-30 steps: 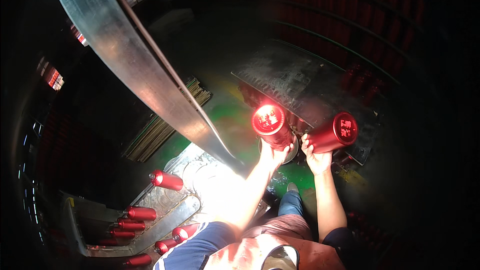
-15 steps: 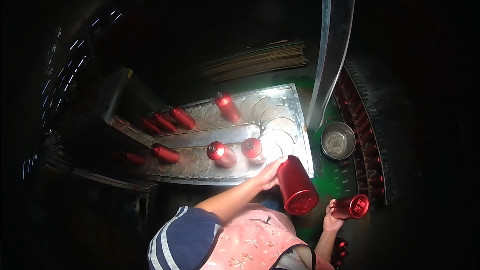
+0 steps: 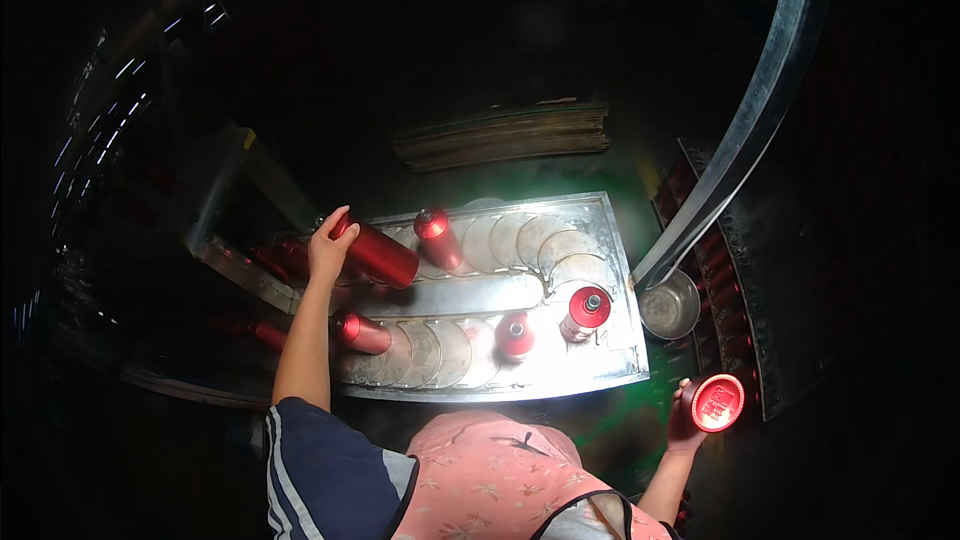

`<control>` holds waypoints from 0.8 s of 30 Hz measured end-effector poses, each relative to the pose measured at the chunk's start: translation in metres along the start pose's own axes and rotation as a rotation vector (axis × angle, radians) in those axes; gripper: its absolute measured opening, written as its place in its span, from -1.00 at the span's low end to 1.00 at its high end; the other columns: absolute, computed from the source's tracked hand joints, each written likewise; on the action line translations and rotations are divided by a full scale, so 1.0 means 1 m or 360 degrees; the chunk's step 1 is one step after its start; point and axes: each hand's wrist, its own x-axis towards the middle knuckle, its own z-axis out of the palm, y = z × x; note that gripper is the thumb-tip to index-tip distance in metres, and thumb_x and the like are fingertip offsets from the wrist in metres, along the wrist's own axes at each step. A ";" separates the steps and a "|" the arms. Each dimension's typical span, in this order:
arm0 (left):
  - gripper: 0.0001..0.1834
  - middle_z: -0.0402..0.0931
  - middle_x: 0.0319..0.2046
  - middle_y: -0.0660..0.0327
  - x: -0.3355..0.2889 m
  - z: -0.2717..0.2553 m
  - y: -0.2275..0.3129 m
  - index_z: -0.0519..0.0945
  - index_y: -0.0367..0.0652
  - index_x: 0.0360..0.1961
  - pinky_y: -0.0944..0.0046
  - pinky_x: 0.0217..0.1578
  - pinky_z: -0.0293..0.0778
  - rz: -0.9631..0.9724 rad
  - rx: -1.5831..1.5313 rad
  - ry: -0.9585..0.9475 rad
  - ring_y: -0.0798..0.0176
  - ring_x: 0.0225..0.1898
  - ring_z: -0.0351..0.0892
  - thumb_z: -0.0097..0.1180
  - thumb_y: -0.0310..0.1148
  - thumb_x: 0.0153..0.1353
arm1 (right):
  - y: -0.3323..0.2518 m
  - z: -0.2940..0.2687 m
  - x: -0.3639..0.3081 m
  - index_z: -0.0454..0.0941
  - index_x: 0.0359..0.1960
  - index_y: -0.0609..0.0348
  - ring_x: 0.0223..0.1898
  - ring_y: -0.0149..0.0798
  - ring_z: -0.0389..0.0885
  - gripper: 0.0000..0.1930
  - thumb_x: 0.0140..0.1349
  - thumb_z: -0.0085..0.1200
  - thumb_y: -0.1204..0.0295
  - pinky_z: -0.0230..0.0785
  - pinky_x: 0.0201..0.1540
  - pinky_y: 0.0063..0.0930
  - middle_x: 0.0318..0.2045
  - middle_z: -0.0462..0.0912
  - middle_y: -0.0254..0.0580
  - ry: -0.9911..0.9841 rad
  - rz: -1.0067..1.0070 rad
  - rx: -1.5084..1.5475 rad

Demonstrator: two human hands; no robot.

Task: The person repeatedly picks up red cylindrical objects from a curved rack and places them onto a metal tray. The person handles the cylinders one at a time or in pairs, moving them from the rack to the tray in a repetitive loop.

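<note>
Red metal bottles stand on a lit metal conveyor table (image 3: pixel 470 292) with overlapping round-edged plates. My left hand (image 3: pixel 328 248) reaches over the table's left end, its fingers closed on the upper end of a red bottle (image 3: pixel 378 252), which tilts with its base toward the lower right. At the lower right, off the table, my right hand (image 3: pixel 685 425) grips another red bottle (image 3: pixel 718 402). Its embossed base faces up, and most of that hand's fingers are hidden behind it. A standing red bottle (image 3: pixel 438 238) is just right of my left hand's bottle.
Two more bottles stand toward the right, one (image 3: pixel 515 337) in front and one (image 3: pixel 588 313) near the corner. A metal post (image 3: pixel 745 130) rises beside a steel pot (image 3: pixel 670 306). Rows of red bottles (image 3: pixel 725 290) line the right. Flat stacked sheets (image 3: pixel 505 137) lie behind.
My left hand has swung from the table's front right to its left end, a bottle in its grip. Front bottles have shifted right. The right hand's bottle has turned its base upward.
</note>
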 end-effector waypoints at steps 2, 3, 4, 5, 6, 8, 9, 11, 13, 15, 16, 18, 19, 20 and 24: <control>-0.46 0.54 0.04 -0.08 0.024 0.029 -0.040 0.60 0.30 0.10 0.11 0.08 0.42 -0.0016 0.0344 -0.0039 -0.10 0.03 0.53 0.35 -0.15 0.01 | 0.015 0.034 0.032 0.43 0.18 0.03 0.04 -0.05 0.55 -0.57 0.40 -0.16 0.11 0.52 0.04 -0.19 0.02 0.58 -0.12 0.0479 -0.0357 -0.0426; -0.42 0.47 0.10 -0.12 0.030 0.043 -0.070 0.58 0.36 0.12 0.04 0.12 0.39 -0.0031 0.0550 -0.0006 -0.18 0.09 0.45 0.37 -0.17 -0.02 | 0.033 0.091 0.051 0.41 0.21 -0.08 0.08 -0.11 0.54 -0.56 0.38 -0.14 0.07 0.49 0.08 -0.12 0.06 0.57 -0.20 0.0180 -0.0297 -0.0372; -0.41 0.41 0.14 -0.16 0.038 0.055 -0.084 0.57 0.37 0.12 0.02 0.14 0.37 -0.0076 0.0594 -0.0055 -0.21 0.11 0.41 0.37 -0.17 -0.03 | 0.050 0.117 0.070 0.35 0.28 -0.21 0.03 -0.14 0.56 -0.50 0.34 -0.12 0.00 0.43 0.14 -0.07 0.10 0.53 -0.26 0.0347 -0.0364 -0.0611; -0.39 0.36 0.18 -0.19 0.041 0.063 -0.097 0.57 0.39 0.13 0.00 0.16 0.35 -0.0122 0.0645 -0.0094 -0.25 0.13 0.37 0.38 -0.17 -0.03 | 0.068 0.138 0.090 0.29 0.31 -0.15 0.06 -0.18 0.53 -0.43 0.31 -0.04 0.00 0.38 0.19 -0.16 0.11 0.49 -0.28 0.0338 -0.0427 -0.0732; -0.39 0.30 0.20 -0.21 0.043 0.068 -0.115 0.57 0.39 0.13 -0.02 0.18 0.33 -0.0093 0.0704 -0.0040 -0.27 0.13 0.36 0.38 -0.18 -0.04 | 0.091 0.170 0.110 0.26 0.31 -0.02 0.07 -0.19 0.51 -0.35 0.24 0.07 0.00 0.35 0.20 -0.23 0.09 0.48 -0.22 0.0159 -0.0449 -0.0978; -0.42 0.25 0.25 -0.20 0.048 0.068 -0.143 0.58 0.39 0.12 -0.02 0.19 0.32 -0.0134 0.0680 -0.0143 -0.26 0.18 0.31 0.37 -0.19 -0.02 | 0.148 0.215 0.141 0.27 0.29 0.14 0.05 -0.24 0.50 -0.27 0.14 0.18 0.04 0.34 0.17 -0.29 0.05 0.47 -0.16 -0.0017 -0.0438 -0.1487; -0.43 0.23 0.27 -0.20 0.048 0.064 -0.157 0.59 0.38 0.11 0.00 0.21 0.30 -0.0159 0.0643 -0.0202 -0.26 0.21 0.28 0.36 -0.19 -0.01 | 0.178 0.223 0.158 0.35 0.24 0.16 0.05 -0.25 0.49 -0.35 0.13 0.20 0.16 0.28 0.20 -0.35 0.06 0.46 -0.18 -0.0152 -0.0347 -0.1681; -0.46 0.18 0.31 -0.18 0.047 0.057 -0.172 0.61 0.36 0.09 0.02 0.23 0.27 -0.0110 0.0603 -0.0113 -0.25 0.25 0.23 0.35 -0.21 0.01 | 0.259 0.234 0.186 0.53 0.11 0.15 0.21 -0.19 0.36 -0.53 0.11 0.23 0.42 0.13 0.30 -0.30 0.15 0.44 -0.13 -0.0433 -0.0583 -0.2451; -0.53 0.13 0.37 -0.12 0.049 0.037 -0.160 0.64 0.31 0.06 0.07 0.27 0.21 -0.0045 0.0479 -0.0020 -0.20 0.29 0.17 0.33 -0.24 0.04 | 0.337 0.227 0.212 0.62 0.03 -0.12 0.17 0.04 0.31 -0.54 0.01 0.29 0.44 0.14 0.29 -0.21 0.14 0.40 -0.03 -0.0752 -0.0633 -0.2746; -0.60 0.27 0.31 -0.02 0.053 0.006 -0.157 0.66 0.21 0.04 0.09 0.26 0.20 -0.0040 0.0201 0.0060 -0.06 0.27 0.25 0.25 -0.34 0.13 | 0.406 0.202 0.233 0.63 0.02 -0.26 0.07 0.13 0.32 -0.51 -0.04 0.30 0.42 0.20 0.24 -0.19 0.12 0.37 -0.03 -0.0883 -0.0565 -0.2999; -0.63 0.35 0.26 0.01 0.053 -0.010 -0.165 0.67 0.11 0.03 0.10 0.24 0.21 0.0017 0.0088 0.0092 -0.01 0.23 0.31 0.20 -0.41 0.16 | 0.439 0.192 0.239 0.63 0.02 -0.29 0.05 0.13 0.31 -0.50 -0.05 0.29 0.42 0.23 0.22 -0.19 0.14 0.35 -0.03 -0.0911 -0.0541 -0.3048; -0.67 0.44 0.19 0.07 0.048 -0.040 -0.154 0.65 -0.13 0.01 0.18 0.18 0.30 0.0102 -0.0033 0.0049 0.10 0.16 0.43 0.12 -0.49 0.20 | 0.488 0.173 0.251 0.64 0.01 -0.32 0.04 0.13 0.31 -0.52 -0.04 0.28 0.39 0.27 0.20 -0.18 0.17 0.32 -0.01 -0.0970 -0.0490 -0.3203; -0.70 0.49 0.14 0.09 0.042 -0.051 -0.144 0.64 -0.23 -0.01 0.24 0.14 0.36 0.0000 -0.0309 0.0032 0.17 0.12 0.48 0.08 -0.54 0.23 | 0.504 0.167 0.251 0.65 -0.01 -0.32 0.04 0.13 0.31 -0.54 -0.03 0.28 0.37 0.28 0.20 -0.18 0.19 0.30 0.00 -0.1009 -0.0437 -0.3305; -0.73 0.53 0.08 0.09 0.038 -0.059 -0.153 0.63 -0.31 -0.03 0.27 0.14 0.37 0.0041 -0.0336 0.0004 0.20 0.11 0.49 0.04 -0.58 0.25 | 0.517 0.171 0.246 0.67 -0.04 -0.30 0.08 0.15 0.30 -0.58 -0.02 0.28 0.34 0.26 0.23 -0.14 0.19 0.28 0.07 -0.0950 -0.0313 -0.3351; -0.77 0.58 -0.10 0.17 0.010 -0.051 -0.129 0.62 -0.37 -0.09 0.39 -0.14 0.51 -0.0265 -0.0911 -0.0210 0.35 -0.16 0.57 0.00 -0.59 0.29 | 0.534 0.177 0.227 0.65 0.01 -0.29 0.28 0.22 0.17 -0.64 0.13 0.22 0.23 0.16 0.31 -0.13 0.32 0.17 0.29 -0.1029 -0.0353 -0.3133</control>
